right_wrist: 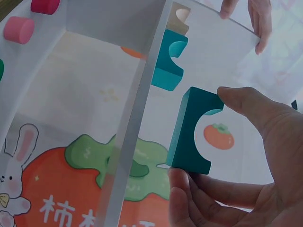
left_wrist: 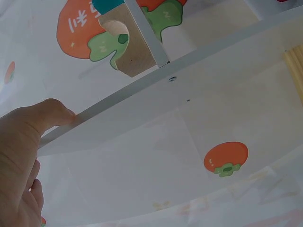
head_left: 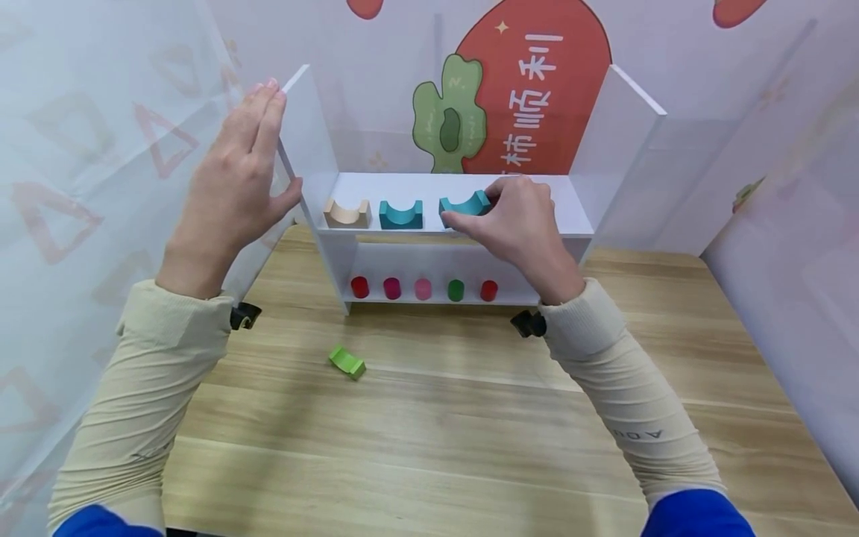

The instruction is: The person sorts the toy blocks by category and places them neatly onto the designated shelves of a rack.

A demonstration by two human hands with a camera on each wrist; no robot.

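Note:
My right hand (head_left: 526,224) pinches a teal block with a semicircular cutout (right_wrist: 185,135) between thumb and fingers, at the upper board of a white shelf (head_left: 403,181). In the head view the block's cutout faces up. To its left on that board stand another teal cutout block (head_left: 401,218) and a natural-wood cutout block (head_left: 347,216). My left hand (head_left: 231,168) holds the shelf's left side panel (head_left: 309,127) near its top. The left wrist view shows my thumb (left_wrist: 49,113) on the panel's edge, with the other fingers partly hidden.
On the lower board stand several small cylinders, red (head_left: 360,287), magenta (head_left: 392,289), pink (head_left: 423,289) and green (head_left: 455,290) among them. A light green cutout block (head_left: 347,362) lies on the wooden table (head_left: 436,432) before the shelf. The right side panel (head_left: 620,134) rises beyond my right hand.

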